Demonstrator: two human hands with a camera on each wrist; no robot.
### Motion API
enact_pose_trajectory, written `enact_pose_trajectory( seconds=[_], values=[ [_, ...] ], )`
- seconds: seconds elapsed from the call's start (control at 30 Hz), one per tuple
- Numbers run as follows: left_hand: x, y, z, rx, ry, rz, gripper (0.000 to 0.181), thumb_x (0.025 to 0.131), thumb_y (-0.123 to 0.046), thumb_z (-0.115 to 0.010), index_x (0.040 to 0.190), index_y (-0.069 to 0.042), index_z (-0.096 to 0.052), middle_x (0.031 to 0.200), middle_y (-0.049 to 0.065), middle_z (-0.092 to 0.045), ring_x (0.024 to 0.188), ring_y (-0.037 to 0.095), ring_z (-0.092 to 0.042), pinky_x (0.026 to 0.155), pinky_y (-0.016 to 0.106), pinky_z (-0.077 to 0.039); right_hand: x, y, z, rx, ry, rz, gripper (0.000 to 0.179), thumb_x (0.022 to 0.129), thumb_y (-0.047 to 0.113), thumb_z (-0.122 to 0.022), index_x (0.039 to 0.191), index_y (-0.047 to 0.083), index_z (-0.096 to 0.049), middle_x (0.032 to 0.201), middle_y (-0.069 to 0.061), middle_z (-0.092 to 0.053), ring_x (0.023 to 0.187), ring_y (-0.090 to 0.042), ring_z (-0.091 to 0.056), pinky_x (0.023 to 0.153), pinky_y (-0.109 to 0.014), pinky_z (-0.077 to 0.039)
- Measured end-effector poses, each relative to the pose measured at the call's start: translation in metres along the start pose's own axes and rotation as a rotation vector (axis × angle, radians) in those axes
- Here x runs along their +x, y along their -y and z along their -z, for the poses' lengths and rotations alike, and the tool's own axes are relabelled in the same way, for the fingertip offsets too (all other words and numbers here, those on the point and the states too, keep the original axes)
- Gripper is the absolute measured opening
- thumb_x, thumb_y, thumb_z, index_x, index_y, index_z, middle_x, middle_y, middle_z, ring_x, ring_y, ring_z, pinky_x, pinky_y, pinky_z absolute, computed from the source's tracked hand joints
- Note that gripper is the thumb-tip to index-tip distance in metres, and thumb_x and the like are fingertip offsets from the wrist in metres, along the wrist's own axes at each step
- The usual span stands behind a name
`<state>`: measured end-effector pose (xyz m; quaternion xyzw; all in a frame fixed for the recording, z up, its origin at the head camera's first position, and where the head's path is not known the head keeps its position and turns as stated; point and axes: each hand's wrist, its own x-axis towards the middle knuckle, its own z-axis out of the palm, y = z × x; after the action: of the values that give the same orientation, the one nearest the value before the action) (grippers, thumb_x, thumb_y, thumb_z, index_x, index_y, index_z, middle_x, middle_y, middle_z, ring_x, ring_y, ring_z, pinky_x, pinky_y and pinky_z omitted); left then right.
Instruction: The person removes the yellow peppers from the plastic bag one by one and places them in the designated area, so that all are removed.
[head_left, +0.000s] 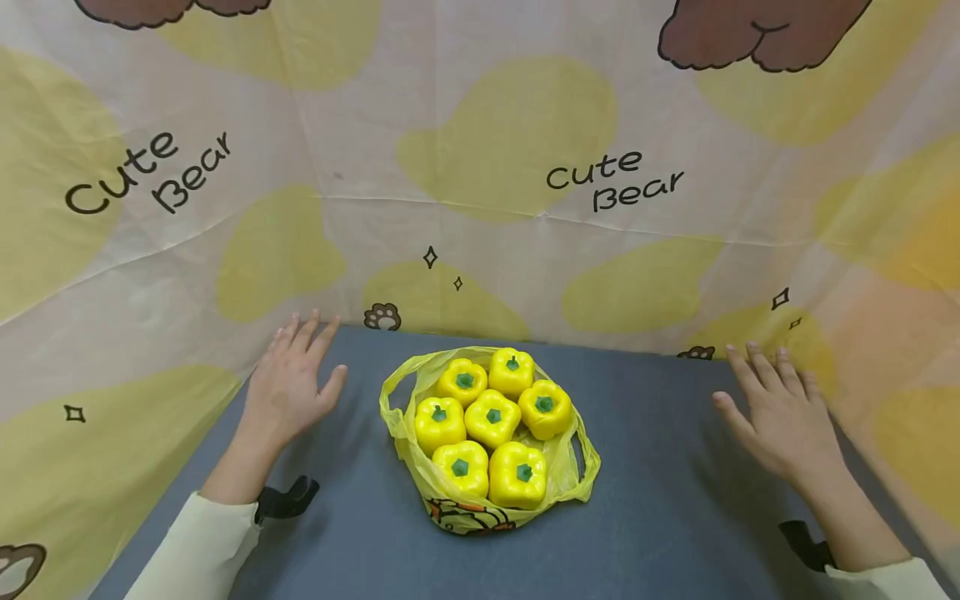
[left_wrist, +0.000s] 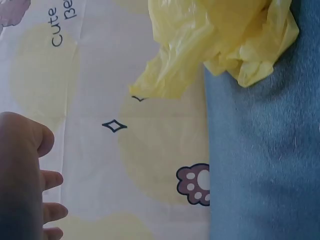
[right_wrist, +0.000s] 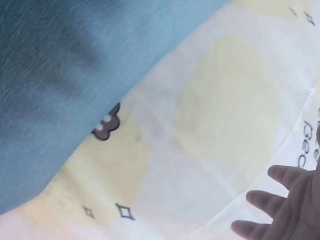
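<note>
Several yellow bell peppers [head_left: 492,418] with green stems sit in a thin yellow plastic bag [head_left: 558,479], its mouth spread wide and a handle loop on each side. To the left of the bag, my left hand [head_left: 288,387] is held with fingers extended and thumb apart, touching no pepper. My right hand [head_left: 787,425] is spread the same way, well to the right of the bag. In the left wrist view the bag [left_wrist: 225,35] shows at the top, while the left hand [left_wrist: 20,175] is at the left edge. Fingers of the right hand [right_wrist: 295,210] appear at the lower right of the right wrist view.
A blue-grey table [head_left: 652,467] lies under the bag. Behind it and along both sides hangs a printed cloth [head_left: 480,233] with yellow patches, bear drawings and "Cute Bear" lettering. Black straps [head_left: 288,498] circle the wrists near the pale sleeves [head_left: 198,546].
</note>
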<state>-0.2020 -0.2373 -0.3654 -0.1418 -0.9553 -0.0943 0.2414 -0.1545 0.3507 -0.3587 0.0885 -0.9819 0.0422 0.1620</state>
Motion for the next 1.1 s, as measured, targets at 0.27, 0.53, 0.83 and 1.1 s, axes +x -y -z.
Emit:
enact_pose_trajectory(
  seconds=[0.27,0.53,0.83,1.1],
  values=[
    [-0.006,-0.01,-0.003,-0.126,-0.036,-0.004,0.06,0.09,-0.03,-0.057,0.145,-0.013,-0.043,0.148,0.023,-0.041,0.136,0.048,-0.033,0.101,0.065,-0.034,0.001,0.025,0.006,0.05,-0.124,0.047,0.061,0.097,0.04,-0.052,0.149,0.015,-0.034,0.141,-0.028,-0.041,0.129,-0.056,-0.032,0.09,-0.074,-0.028],
    [-0.015,-0.023,-0.014,-0.298,0.045,0.053,0.065,0.087,-0.035,-0.063,0.146,-0.02,-0.041,0.148,0.015,-0.044,0.131,0.043,-0.041,0.086,0.068,-0.042,0.002,0.056,0.011,0.21,-0.23,0.127,0.043,0.086,0.024,-0.069,0.124,0.008,-0.06,0.124,-0.02,-0.058,0.111,-0.042,-0.052,0.082,-0.062,-0.039],
    [-0.024,-0.038,-0.036,-0.641,0.185,0.082,0.061,0.091,-0.025,-0.064,0.147,-0.023,-0.039,0.148,0.013,-0.04,0.125,0.04,-0.048,0.091,0.055,-0.047,-0.004,0.09,0.004,0.432,-0.232,0.157,0.042,0.078,0.011,-0.076,0.119,0.014,-0.065,0.114,-0.004,-0.065,0.101,-0.02,-0.058,0.078,-0.042,-0.05],
    [-0.027,-0.048,-0.051,-0.822,0.232,0.033,0.057,0.092,-0.015,-0.062,0.145,-0.012,-0.042,0.148,0.019,-0.037,0.129,0.045,-0.042,0.089,0.058,-0.048,-0.01,0.121,-0.011,0.634,-0.156,0.196,0.048,0.077,0.008,-0.078,0.121,0.018,-0.064,0.114,0.002,-0.064,0.101,-0.002,-0.055,0.077,-0.033,-0.054]
  ],
)
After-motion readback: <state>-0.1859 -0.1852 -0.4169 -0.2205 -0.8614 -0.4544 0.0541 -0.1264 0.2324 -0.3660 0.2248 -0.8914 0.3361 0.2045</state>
